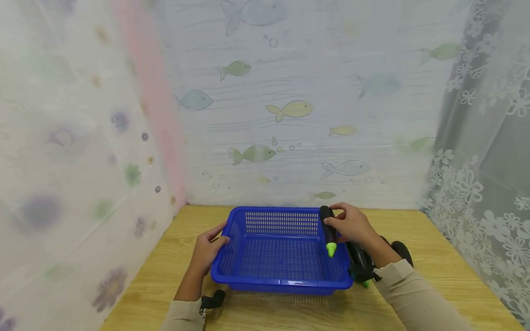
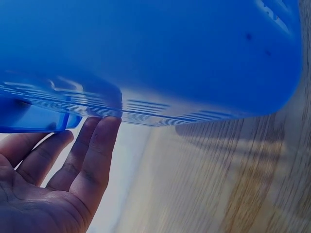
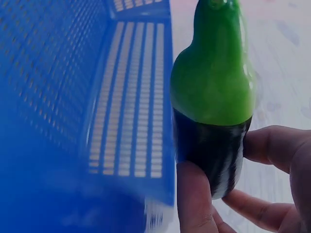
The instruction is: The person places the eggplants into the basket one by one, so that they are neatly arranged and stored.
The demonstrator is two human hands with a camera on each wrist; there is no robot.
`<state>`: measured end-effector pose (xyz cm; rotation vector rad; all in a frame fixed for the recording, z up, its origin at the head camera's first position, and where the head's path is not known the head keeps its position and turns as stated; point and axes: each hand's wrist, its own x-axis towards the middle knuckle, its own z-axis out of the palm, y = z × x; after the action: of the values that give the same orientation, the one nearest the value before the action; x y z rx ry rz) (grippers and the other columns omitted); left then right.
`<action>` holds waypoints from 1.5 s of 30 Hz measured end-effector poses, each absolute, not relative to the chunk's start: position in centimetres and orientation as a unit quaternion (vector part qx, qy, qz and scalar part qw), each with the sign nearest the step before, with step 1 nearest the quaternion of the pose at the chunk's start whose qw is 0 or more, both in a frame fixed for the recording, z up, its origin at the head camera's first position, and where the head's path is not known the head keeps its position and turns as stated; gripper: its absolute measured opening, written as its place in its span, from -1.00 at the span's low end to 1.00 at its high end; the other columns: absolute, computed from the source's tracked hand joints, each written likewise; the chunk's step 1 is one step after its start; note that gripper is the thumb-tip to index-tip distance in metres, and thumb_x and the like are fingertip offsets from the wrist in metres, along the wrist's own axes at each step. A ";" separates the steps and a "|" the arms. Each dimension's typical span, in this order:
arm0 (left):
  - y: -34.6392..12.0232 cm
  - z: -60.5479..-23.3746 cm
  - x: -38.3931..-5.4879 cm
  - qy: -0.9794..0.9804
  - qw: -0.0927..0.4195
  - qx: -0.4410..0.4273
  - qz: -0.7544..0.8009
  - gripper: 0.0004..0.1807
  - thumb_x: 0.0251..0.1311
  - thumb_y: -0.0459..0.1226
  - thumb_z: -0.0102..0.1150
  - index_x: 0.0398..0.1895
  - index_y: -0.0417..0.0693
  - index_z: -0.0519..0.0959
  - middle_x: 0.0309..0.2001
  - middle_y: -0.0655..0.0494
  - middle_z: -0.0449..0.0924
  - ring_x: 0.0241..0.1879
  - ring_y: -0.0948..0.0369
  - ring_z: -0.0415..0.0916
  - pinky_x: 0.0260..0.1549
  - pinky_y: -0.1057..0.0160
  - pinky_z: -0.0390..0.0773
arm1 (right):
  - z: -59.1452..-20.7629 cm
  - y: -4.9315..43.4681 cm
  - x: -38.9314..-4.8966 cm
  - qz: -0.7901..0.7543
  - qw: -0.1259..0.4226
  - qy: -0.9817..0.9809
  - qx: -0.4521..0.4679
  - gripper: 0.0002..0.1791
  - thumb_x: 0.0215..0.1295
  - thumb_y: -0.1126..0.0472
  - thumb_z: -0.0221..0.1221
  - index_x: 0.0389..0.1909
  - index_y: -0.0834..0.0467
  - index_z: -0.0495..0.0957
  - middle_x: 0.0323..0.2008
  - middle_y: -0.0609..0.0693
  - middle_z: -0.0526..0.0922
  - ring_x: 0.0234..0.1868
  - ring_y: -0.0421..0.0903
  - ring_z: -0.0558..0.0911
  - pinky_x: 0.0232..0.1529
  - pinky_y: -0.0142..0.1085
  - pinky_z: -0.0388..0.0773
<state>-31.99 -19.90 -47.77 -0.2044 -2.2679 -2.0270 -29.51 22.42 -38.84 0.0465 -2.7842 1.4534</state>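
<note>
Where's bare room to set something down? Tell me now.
Bare: inside the blue basket, left of the held eggplant; wooden tabletop between left hand and floral curtain, and right of the loose eggplants. Crowded: the basket's right end, where right hand and eggplants bunch.

Plain beige long sleeves (image 1: pixel 418 294) on both arms, kinda wrinkled near the cuffs, with bare hands (image 1: pixel 205 250) poking out. There's a stubby black gadget (image 1: pixel 213 299) strapped at the left wrist and a matching-colour black unit (image 1: pixel 361 265) on the right, details too small to read.
</note>
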 end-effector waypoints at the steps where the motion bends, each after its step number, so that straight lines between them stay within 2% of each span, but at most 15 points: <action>1: -19.9 -47.7 -32.0 -0.743 0.047 -0.069 -0.664 -0.41 0.35 -0.36 0.24 0.46 -0.02 0.47 0.45 -0.14 0.44 0.15 -0.15 0.66 -0.19 0.13 0.78 | -38.9 22.1 -29.6 0.466 -0.002 -0.885 0.016 -0.29 0.41 0.07 0.28 0.49 0.18 0.31 0.12 0.36 0.58 -0.24 0.00 0.76 -0.38 -0.12 0.78; 7: -19.9 -47.5 -32.1 -0.747 0.050 -0.067 -0.659 -0.41 0.34 -0.35 0.25 0.46 -0.01 0.48 0.45 -0.15 0.42 0.20 -0.15 0.62 -0.16 0.15 0.77 | -39.1 20.1 -30.3 0.481 -0.016 -0.876 0.018 -0.32 0.40 0.08 0.29 0.46 0.17 0.34 0.05 0.32 0.60 -0.20 0.01 0.75 -0.31 -0.03 0.78; 14: -20.1 -47.6 -32.3 -0.748 0.045 -0.066 -0.659 -0.42 0.33 -0.33 0.28 0.44 0.04 0.51 0.47 -0.09 0.41 0.29 -0.15 0.55 -0.07 0.09 0.76 | -39.3 17.7 -31.1 0.508 -0.034 -0.860 0.010 -0.35 0.38 0.13 0.30 0.44 0.17 0.37 0.11 0.33 0.59 -0.11 0.10 0.75 -0.31 -0.03 0.79; 26: -19.7 -47.5 -32.2 -0.748 0.045 -0.055 -0.660 -0.41 0.33 -0.35 0.26 0.44 0.05 0.51 0.47 -0.10 0.41 0.25 -0.15 0.59 -0.13 0.14 0.77 | -40.4 14.0 -32.2 0.527 -0.054 -0.848 -0.013 -0.37 0.35 0.17 0.31 0.40 0.18 0.37 0.15 0.35 0.53 -0.02 0.20 0.72 -0.27 0.04 0.78; 33: -19.8 -47.7 -32.1 -0.748 0.044 -0.055 -0.660 -0.41 0.34 -0.35 0.25 0.45 0.05 0.49 0.50 -0.10 0.37 0.26 -0.16 0.58 -0.12 0.10 0.77 | -41.3 11.8 -32.8 0.537 -0.067 -0.841 -0.007 -0.39 0.34 0.21 0.32 0.36 0.23 0.39 0.21 0.41 0.50 -0.03 0.24 0.73 -0.40 -0.05 0.77; 45: -19.8 -47.7 -32.1 -0.749 0.045 -0.055 -0.659 -0.42 0.33 -0.32 0.28 0.43 0.06 0.51 0.50 -0.10 0.36 0.26 -0.15 0.58 -0.06 0.05 0.75 | -42.2 8.1 -33.5 0.548 -0.105 -0.830 0.002 -0.31 0.31 0.21 0.33 0.40 0.34 0.34 0.17 0.38 0.52 -0.02 0.21 0.71 -0.40 -0.06 0.77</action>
<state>-32.12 -19.79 -47.72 -0.1686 -2.2872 -2.0119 -33.45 8.14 -42.17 0.0082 -2.7983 1.8470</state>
